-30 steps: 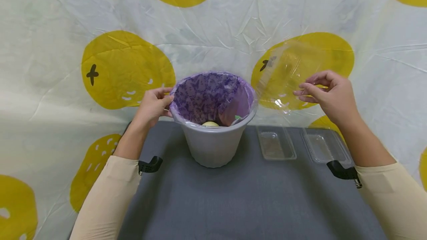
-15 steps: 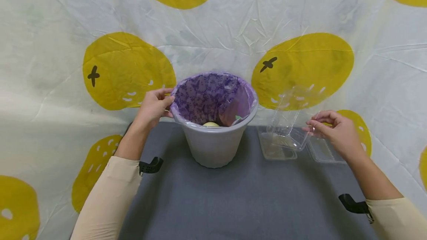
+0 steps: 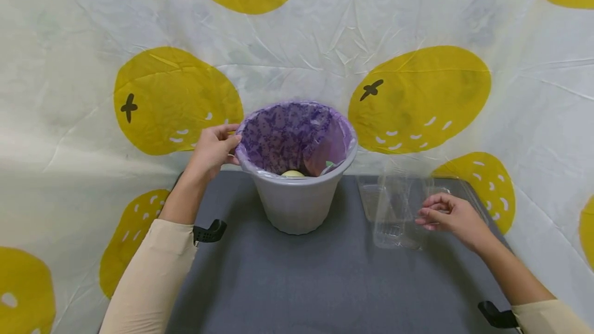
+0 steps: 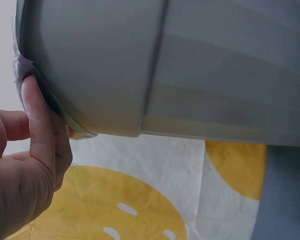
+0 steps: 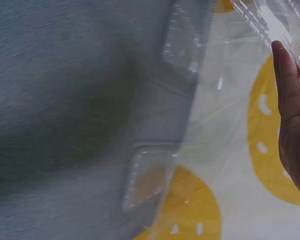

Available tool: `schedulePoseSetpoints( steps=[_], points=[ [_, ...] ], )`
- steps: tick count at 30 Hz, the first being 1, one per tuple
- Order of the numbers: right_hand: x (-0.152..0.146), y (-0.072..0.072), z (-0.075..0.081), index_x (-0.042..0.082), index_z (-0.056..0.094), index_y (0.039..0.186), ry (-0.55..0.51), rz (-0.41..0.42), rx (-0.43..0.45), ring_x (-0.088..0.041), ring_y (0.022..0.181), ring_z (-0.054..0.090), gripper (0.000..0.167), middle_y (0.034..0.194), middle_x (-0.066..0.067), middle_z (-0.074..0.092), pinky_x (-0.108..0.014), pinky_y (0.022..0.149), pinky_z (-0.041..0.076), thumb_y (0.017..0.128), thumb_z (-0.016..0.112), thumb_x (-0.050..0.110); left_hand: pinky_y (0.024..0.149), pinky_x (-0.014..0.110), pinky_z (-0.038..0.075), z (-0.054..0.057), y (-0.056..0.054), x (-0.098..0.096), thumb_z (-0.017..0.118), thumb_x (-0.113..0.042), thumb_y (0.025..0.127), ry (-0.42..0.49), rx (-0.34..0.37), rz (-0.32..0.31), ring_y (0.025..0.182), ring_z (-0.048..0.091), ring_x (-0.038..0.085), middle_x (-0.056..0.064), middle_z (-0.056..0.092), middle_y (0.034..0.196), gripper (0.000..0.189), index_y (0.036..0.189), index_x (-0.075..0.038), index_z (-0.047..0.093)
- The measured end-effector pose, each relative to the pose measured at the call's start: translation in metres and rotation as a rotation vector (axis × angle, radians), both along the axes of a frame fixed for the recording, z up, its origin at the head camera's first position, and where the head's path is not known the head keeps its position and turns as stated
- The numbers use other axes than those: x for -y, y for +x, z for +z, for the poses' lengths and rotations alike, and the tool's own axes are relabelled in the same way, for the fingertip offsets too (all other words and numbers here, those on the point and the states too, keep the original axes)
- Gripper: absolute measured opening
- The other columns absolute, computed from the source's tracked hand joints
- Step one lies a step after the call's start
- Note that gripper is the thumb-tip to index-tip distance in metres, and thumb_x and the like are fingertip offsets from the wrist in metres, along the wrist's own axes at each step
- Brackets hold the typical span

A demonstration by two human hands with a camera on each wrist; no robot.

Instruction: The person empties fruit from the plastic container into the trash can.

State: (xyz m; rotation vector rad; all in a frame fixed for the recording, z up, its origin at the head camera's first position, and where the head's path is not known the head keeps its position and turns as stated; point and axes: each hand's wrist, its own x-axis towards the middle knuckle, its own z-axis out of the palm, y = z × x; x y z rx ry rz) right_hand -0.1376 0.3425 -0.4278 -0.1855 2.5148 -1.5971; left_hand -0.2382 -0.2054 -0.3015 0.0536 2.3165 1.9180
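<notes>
A grey trash bin with a purple patterned liner stands upright on the table. My left hand grips its left rim; in the left wrist view the fingers pinch rim and liner. A pale yellow round thing and a small green bit show inside. My right hand pinches the edge of a clear plastic container, which is tilted upright in front of the table's back part. The right wrist view shows that container at the top, beyond the fingertips.
Two more clear plastic containers lie near the back edge, the left one partly seen through the held one, the other plainer in the right wrist view. Behind the grey table hangs a white sheet with yellow shapes.
My right hand has come down from above the table's back edge, bringing the clear container lower and nearer. The left hand and the bin have stayed put.
</notes>
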Motion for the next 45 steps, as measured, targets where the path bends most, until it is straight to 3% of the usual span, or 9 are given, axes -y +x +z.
schedulePoseSetpoints(
  steps=[5,9,18,30,37,45],
  points=[
    [-0.005,0.004,-0.015,-0.014,0.054,0.118,0.026,0.073,0.119,-0.024,0.088,0.079,0.032,0.099,-0.017,0.074,-0.040,0.073,0.065,0.103,0.064,0.012,0.061,0.026,0.061,-0.002,0.000,0.001,0.055,-0.017,0.108,0.004,-0.004,0.008,0.070,0.066,0.011,0.008,0.051,0.107,0.050,0.155,-0.005,0.046],
    [-0.006,0.007,-0.021,-0.014,0.054,0.117,0.013,0.109,0.229,-0.027,0.090,0.078,0.033,0.098,-0.016,0.073,-0.041,0.073,0.065,0.102,0.066,0.014,0.062,0.027,0.062,-0.003,0.000,0.001,0.055,-0.016,0.108,0.006,-0.017,0.011,0.070,0.067,0.011,0.008,0.053,0.105,0.048,0.154,-0.003,0.047],
    [-0.010,0.014,-0.028,-0.010,0.055,0.110,-0.014,0.207,0.346,-0.033,0.089,0.078,0.026,0.094,-0.015,0.070,-0.042,0.070,0.065,0.101,0.066,0.012,0.058,0.024,0.060,-0.003,0.000,-0.002,0.055,-0.015,0.108,0.014,-0.019,0.014,0.068,0.065,0.011,0.008,0.052,0.104,0.047,0.153,-0.003,0.048],
    [-0.016,0.018,-0.040,-0.017,0.053,0.110,-0.085,0.344,0.399,-0.033,0.088,0.077,0.023,0.095,-0.014,0.069,-0.038,0.069,0.065,0.103,0.059,0.004,0.059,0.023,0.060,0.002,0.001,-0.001,0.053,-0.016,0.108,0.012,-0.018,0.018,0.072,0.065,0.011,0.008,0.050,0.106,0.048,0.155,-0.004,0.046],
    [-0.013,0.021,-0.055,-0.013,0.054,0.110,-0.098,0.317,0.427,-0.029,0.087,0.077,0.020,0.098,-0.014,0.071,-0.038,0.071,0.065,0.104,0.058,0.006,0.058,0.024,0.060,0.000,0.000,-0.001,0.053,-0.015,0.109,0.016,-0.019,0.027,0.070,0.065,0.011,0.007,0.051,0.104,0.047,0.154,-0.004,0.047],
    [-0.012,0.027,-0.063,-0.010,0.055,0.107,-0.113,0.318,0.462,-0.027,0.087,0.077,0.017,0.098,-0.015,0.070,-0.034,0.068,0.064,0.105,0.056,0.007,0.058,0.024,0.060,-0.003,0.001,-0.001,0.053,-0.016,0.109,0.001,-0.022,0.022,0.070,0.065,0.011,0.008,0.049,0.103,0.048,0.155,-0.004,0.046]
  ],
)
